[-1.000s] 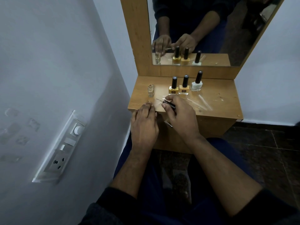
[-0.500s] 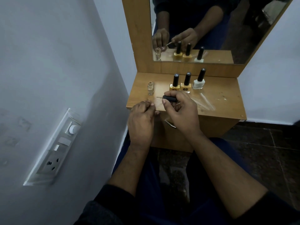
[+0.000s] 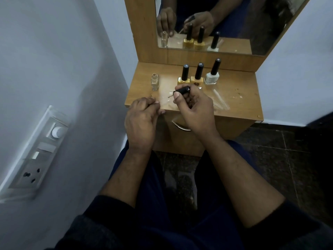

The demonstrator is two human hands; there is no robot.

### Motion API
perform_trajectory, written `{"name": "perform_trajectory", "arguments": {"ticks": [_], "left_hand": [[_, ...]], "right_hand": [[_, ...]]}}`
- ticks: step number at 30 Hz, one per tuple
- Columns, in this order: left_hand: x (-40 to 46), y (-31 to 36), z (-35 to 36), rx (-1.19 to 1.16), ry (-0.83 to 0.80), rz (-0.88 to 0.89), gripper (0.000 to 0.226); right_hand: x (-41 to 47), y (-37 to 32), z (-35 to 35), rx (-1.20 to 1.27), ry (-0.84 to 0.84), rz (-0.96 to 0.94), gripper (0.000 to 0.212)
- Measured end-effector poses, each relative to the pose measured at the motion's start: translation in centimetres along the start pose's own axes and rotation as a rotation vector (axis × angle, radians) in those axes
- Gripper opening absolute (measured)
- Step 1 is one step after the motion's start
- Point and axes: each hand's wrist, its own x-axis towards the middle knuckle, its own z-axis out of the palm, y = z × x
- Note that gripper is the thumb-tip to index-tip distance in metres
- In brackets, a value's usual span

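Nail polish brush (image 3: 182, 91): my R hand (image 3: 196, 110) pinches its black cap between thumb and fingers. It lies nearly level above the wooden dresser top (image 3: 239, 98), bristles pointing left toward my L hand (image 3: 140, 123). L hand sits at the front edge of the top, fingers curled in, gripping nothing I can see; brush tip is near it, not touching.

The open beige bottle (image 3: 155, 82) stands uncapped, left of the brush, w/ nothing in between. Behind my R hand are 3 capped bottles in a row: 2 yellow (image 3: 183, 76) (image 3: 197, 77) and 1 white (image 3: 212, 74). Clear plastic wrap (image 3: 219, 101) lies flat on the right. The mirror (image 3: 234, 18) is at the back, the drawer handle (image 3: 180, 126) under my R wrist, and a switchboard (image 3: 36, 156) on the left wall.

Writing: small white marks on the cap tops and a dark logo on the 2nd yellow bottle, both too small to read.
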Motion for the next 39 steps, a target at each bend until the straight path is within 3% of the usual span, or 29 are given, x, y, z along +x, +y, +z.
{"name": "perform_trajectory", "arguments": {"ticks": [16, 21, 27, 39], "left_hand": [[-0.1, -0.2, -0.1, -0.017, -0.006, 0.1, 0.019], [0.0, 0.1, -0.1, 0.105, -0.024, 0.223, 0.024], [-0.1, -0.3, 0.5, 0.123, -0.009, 0.198, 0.026], [0.0, 0.1, 0.4, 0.117, -0.016, 0.186, 0.027]], "right_hand": [[0.0, -0.5, -0.6, -0.048, -0.018, -0.012, 0.01], [-0.6, -0.6, -1.5, -0.108, -0.055, -0.048, 0.008], [-0.2, 0.0, -2.9, -0.093, 0.007, -0.005, 0.007], [-0.4, 0.1, -2.2, -0.112, -0.097, -0.013, 0.01]]}}
